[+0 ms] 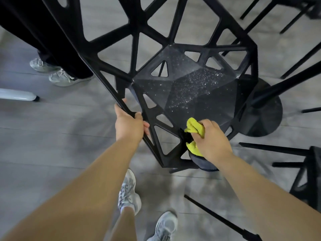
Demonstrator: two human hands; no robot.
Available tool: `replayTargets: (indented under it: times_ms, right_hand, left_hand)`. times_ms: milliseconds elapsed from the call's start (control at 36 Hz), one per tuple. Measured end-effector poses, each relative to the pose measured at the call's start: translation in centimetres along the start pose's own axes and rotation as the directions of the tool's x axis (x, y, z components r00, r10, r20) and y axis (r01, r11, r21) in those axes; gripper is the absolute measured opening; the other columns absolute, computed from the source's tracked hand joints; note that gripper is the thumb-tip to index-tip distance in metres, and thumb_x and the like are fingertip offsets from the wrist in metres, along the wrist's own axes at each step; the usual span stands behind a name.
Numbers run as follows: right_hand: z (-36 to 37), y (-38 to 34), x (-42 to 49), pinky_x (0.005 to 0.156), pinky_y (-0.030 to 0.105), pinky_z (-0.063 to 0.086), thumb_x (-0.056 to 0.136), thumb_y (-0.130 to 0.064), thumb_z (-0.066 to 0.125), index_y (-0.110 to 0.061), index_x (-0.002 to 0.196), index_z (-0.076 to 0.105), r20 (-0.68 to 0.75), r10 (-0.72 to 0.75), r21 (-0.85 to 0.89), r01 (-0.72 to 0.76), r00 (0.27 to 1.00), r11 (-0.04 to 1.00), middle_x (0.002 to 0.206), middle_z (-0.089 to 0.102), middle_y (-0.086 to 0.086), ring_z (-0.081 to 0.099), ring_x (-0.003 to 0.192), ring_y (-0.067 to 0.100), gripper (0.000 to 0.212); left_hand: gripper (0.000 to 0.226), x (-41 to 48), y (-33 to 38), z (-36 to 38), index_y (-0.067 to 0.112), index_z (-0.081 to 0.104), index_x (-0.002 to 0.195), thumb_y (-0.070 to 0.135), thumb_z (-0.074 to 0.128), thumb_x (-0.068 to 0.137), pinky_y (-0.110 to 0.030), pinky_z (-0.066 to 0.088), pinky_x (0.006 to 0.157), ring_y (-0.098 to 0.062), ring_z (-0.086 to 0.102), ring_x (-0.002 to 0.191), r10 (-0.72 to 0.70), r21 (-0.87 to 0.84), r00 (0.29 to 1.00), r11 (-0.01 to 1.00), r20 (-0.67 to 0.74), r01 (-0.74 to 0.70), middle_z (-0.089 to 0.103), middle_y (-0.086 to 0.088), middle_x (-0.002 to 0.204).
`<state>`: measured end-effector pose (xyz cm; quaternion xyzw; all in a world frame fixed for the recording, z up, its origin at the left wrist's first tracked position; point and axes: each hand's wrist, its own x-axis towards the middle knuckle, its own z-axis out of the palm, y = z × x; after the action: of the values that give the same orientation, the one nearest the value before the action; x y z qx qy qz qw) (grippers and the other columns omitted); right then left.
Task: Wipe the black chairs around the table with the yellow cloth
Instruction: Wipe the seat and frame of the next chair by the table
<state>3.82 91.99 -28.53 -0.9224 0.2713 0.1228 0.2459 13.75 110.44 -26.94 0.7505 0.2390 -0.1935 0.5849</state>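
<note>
A black chair [196,91] with a lattice of triangular openings fills the middle of the view, its seat speckled with pale specks. My left hand [129,124] grips the chair's left frame bar near its lower end. My right hand [212,138] holds a bunched yellow cloth [194,126] with a dark patch, pressed at the near edge of the seat. A dark blue rounded part shows just under that hand.
The table's round black base [260,108] and post stand right of the chair. More black chair legs [222,218] cross at the right and top right. Another person's legs and pale shoes [59,75] stand at the left. My own shoes are below on the grey floor.
</note>
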Motion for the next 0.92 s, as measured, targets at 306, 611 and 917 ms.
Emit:
replayTargets:
  times_ms: [306, 611, 917]
  right_hand:
    - [2.4, -4.8, -2.0, 0.072, 0.033, 0.039, 0.092, -0.031, 0.056, -0.018, 0.122, 0.048, 0.035, -0.067, 0.020, 0.066, 0.997, 0.998, 0.120, 0.048, 0.006, 0.052, 0.093, 0.026, 0.034]
    - [4.4, -10.2, 1.3, 0.083, 0.036, 0.044, 0.089, -0.035, 0.060, -0.019, 0.122, 0.050, -0.032, -0.144, 0.108, 0.147, 0.989, 0.983, 0.120, 0.047, 0.004, 0.053, 0.099, 0.025, 0.038]
    - [3.5, -11.0, 7.7, 0.077, 0.028, 0.037, 0.085, -0.044, 0.064, -0.022, 0.118, 0.054, -0.268, -0.262, 0.202, 0.320, 0.927, 0.925, 0.112, 0.049, -0.002, 0.044, 0.091, 0.009, 0.041]
  left_hand:
    - [0.038, -2.1, -2.6, -9.2, 0.036, 0.037, 0.119, 0.009, 0.051, 0.096, -0.028, 0.057, 0.048, -0.009, 0.054, 0.042, -0.019, 0.183, 0.993, 0.983, 0.121, -0.004, 0.063, -0.010, 0.071]
    - [0.027, 1.7, 0.0, -13.7, 0.026, 0.046, 0.115, 0.030, 0.057, 0.091, -0.032, 0.053, 0.065, -0.015, 0.063, 0.076, 0.175, 0.461, 0.980, 0.865, 0.093, -0.198, 0.060, 0.002, 0.088]
    - [0.042, 7.2, 4.9, -9.9, 0.015, 0.034, 0.133, 0.033, 0.046, 0.098, -0.025, 0.037, 0.046, -0.010, 0.051, 0.063, 0.539, 0.383, 0.815, 0.813, -0.211, -0.439, 0.051, 0.001, 0.083]
